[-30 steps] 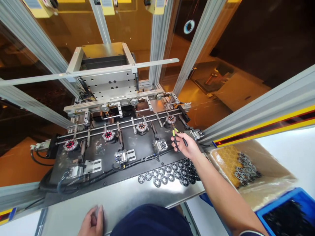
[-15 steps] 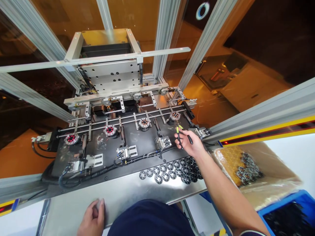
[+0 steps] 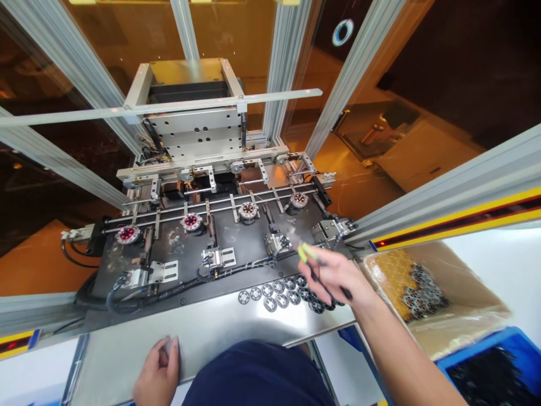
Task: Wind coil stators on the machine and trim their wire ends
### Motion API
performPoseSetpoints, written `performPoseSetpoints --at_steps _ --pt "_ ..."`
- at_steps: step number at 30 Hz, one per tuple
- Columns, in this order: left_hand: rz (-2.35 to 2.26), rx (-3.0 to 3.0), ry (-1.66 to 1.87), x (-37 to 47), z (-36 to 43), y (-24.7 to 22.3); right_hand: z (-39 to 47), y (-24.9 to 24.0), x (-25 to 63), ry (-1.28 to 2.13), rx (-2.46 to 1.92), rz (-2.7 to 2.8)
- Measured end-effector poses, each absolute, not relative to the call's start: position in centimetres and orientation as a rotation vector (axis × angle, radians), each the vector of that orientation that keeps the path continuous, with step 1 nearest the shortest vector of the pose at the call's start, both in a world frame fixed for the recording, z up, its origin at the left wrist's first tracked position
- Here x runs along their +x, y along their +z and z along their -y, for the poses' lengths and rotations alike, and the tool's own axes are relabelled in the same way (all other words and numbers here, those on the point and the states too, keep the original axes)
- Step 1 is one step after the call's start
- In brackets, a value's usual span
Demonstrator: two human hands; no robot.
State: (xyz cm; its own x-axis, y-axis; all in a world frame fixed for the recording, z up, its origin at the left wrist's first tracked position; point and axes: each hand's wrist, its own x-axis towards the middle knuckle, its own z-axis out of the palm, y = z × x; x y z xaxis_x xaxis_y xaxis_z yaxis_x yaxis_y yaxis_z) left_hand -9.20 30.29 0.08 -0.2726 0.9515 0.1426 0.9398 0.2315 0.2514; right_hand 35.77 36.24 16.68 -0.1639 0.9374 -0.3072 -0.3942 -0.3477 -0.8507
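Note:
My right hand [image 3: 332,276] holds small pliers [image 3: 311,274] with yellow-green and black handles; motion blurs their tips. It hovers over the right end of several round black-and-silver parts [image 3: 279,293], laid in rows along the metal ledge [image 3: 211,324]. Behind the hand, four-armed details aside, a round fixture [image 3: 298,200] carries a part with orange-brown spots. My left hand [image 3: 158,369] rests at the ledge's front edge, loosely curled, thumb and fingers apart, with nothing visible in it.
More round fixtures [image 3: 193,221] stand in a row across the black machine bed [image 3: 236,242], amid clamps and cables. A lined carton [image 3: 473,287] with stacked round parts stands at right, above a blue bin [image 3: 448,361] of dark pieces. A yellow-edged sensor bar [image 3: 456,220] slants alongside.
My right hand, still gripping the pliers, has drawn back from the rightmost fixture toward the rows of parts. My left hand stays on the ledge. The view has shifted slightly.

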Motion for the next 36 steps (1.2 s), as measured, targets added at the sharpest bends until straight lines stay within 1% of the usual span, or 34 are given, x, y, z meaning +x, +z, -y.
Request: performPoseSetpoints --at_steps 2,4,7,10,12,14,16,19,22,26,36 --pt "-2.391 1.785 0.503 -9.2 -30.4 0.4 -33.8 16.9 33.2 1.909 -1.04 1.131" --pt "-2.275 1.725 0.561 -8.9 -30.2 0.9 -32.6 16.2 29.4 2.004 -1.023 1.344" --pt "-2.043 1.747 0.615 -7.8 -29.4 1.6 -32.4 14.7 23.7 1.905 -1.09 1.322" --pt "-1.876 1.798 0.652 -6.2 -28.4 1.8 -32.6 14.7 21.7 1.846 -1.091 1.294" --pt "-1.848 1.823 0.681 -5.5 -27.9 1.6 -32.8 15.5 23.6 1.804 -1.09 1.243" --pt "-1.882 1.837 0.711 -5.2 -27.6 1.1 -33.5 16.5 27.3 1.66 -1.129 1.065" --pt "-1.934 1.847 0.731 -5.1 -27.6 0.6 -35.0 17.1 31.7 1.432 -1.21 0.818" --pt "-2.025 1.864 0.736 -5.0 -27.7 -0.2 -38.0 16.6 36.8 1.306 -1.341 0.658" --pt "-2.094 1.898 0.719 -4.7 -27.7 -0.5 -40.3 15.0 38.7 1.306 -1.397 0.588" --pt "-2.126 1.959 0.682 -4.5 -27.7 -0.7 -41.7 13.2 38.4 1.342 -1.395 0.532" --pt "-2.124 2.018 0.655 -4.5 -27.6 -0.7 -42.9 12.0 39.1 1.427 -1.338 0.455"
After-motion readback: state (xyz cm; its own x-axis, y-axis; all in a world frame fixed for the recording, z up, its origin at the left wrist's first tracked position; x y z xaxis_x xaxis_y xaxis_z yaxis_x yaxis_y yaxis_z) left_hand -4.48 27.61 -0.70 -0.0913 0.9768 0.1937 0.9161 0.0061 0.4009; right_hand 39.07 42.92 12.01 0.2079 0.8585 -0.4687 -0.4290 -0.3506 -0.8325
